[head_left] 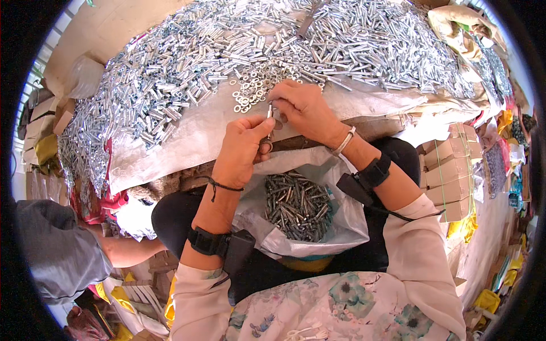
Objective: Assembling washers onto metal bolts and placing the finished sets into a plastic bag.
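Observation:
My left hand [242, 143] is closed in a pinch around a slim metal bolt [270, 112], which stands roughly upright above the near edge of the work surface. The fingers of my right hand [304, 108] are closed at its upper end, hiding the tip. Just beyond my hands lies a small heap of flat ring washers [249, 92]. Below them, between my legs, an open white sack [352, 224] holds many darker metal bolts [298, 206].
Short metal sleeves [151, 94] heap up on the left of the sheet-covered surface [199, 135], long metal rods or bolts [387, 48] on the right. Tied brown cartons [452, 170] stand at my right. Another person's arm [133, 251] reaches in from the left.

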